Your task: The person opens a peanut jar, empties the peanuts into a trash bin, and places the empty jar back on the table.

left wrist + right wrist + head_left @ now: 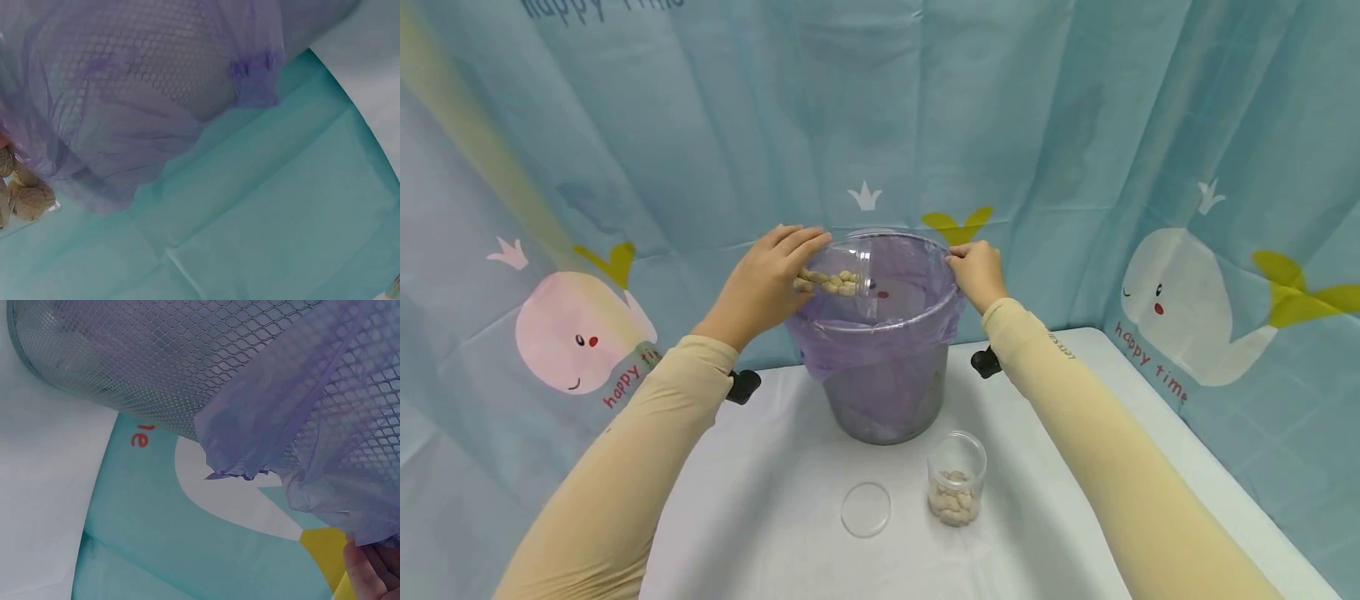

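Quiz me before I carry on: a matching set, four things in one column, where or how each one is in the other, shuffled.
1. Left hand
2. Right hand
3. Clear lid
4. Purple bag

A. Gripping at the bin rim
B. Lining, folded outward
C. Holding a tilted jar of nuts
D. Flat on the table

Pairs: 1-C, 2-A, 3-D, 4-B

Long cream sleeves (647, 450), small dark lettering (1061, 344) near right cuff (1003, 315); rounded black wrist cameras (744, 387).
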A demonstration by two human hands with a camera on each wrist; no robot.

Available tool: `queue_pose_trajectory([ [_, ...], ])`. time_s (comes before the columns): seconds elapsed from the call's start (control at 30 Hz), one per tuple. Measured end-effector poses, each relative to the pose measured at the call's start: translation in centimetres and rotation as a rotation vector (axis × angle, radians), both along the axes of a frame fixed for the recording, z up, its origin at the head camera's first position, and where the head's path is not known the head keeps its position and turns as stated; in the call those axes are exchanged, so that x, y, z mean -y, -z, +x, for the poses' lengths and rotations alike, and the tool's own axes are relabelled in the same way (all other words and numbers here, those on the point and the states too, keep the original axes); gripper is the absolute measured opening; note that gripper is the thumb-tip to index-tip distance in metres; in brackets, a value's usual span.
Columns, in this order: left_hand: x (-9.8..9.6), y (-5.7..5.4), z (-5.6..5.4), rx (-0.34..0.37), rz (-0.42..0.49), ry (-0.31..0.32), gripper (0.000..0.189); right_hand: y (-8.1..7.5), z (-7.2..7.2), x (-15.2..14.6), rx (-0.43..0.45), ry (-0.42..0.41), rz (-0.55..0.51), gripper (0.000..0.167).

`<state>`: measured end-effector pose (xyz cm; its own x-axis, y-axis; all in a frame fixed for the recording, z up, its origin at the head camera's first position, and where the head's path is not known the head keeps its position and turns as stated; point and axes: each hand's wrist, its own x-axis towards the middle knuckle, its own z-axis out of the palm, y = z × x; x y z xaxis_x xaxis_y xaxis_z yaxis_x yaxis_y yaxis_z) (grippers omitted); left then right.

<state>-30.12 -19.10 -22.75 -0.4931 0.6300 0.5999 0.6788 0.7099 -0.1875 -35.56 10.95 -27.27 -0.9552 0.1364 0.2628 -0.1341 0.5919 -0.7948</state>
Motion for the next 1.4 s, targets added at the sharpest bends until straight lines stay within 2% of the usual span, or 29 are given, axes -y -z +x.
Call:
queue_pose_trajectory([
  [0.13, 0.05, 0.02, 0.14, -0.043, 0.045, -0.006, 0.075, 0.01, -0.06, 0.06, 0.001, -0.003, -0.006, 0.033],
  [0.23, 0.02, 0.13, 0.02, -0.081, 0.044, 0.015, 0.074, 0.06, -0.09, 0.12, 0.000, -0.003, -0.011, 0.033],
  [0.4, -0.01, 0.80, -0.21, -0.047, -0.003, 0.028, 0.070, 0.12, -0.04, 0.18, 0.000, -0.003, -0.009, 0.032],
  [0.67, 0.10, 0.55, -0.07, -0.046, 0.059, 0.017, 0.074, 0.17, 0.06, 0.35, 0.001, 0.002, -0.022, 0.032],
  [0.83, 0.17, 0.79, -0.02, -0.010, 0.001, 0.015, 0.071, 0.17, -0.03, 0.48, -0.004, -0.001, -0.015, 0.032],
  [1.07, 0.40, 0.37, -0.09, -0.092, 0.079, 0.024, 0.073, 0.18, -0.02, 0.53, 0.005, 0.002, -0.012, 0.032],
  [1.27, 0.29, 0.62, -0.05, -0.029, 0.012, 0.020, 0.072, 0.23, -0.06, 0.49, 0.006, -0.003, -0.021, 0.033],
  [1.4, 0.20, 0.57, -0.07, -0.073, 0.056, 0.025, 0.073, 0.22, -0.04, 0.42, 0.008, -0.001, -0.019, 0.033],
])
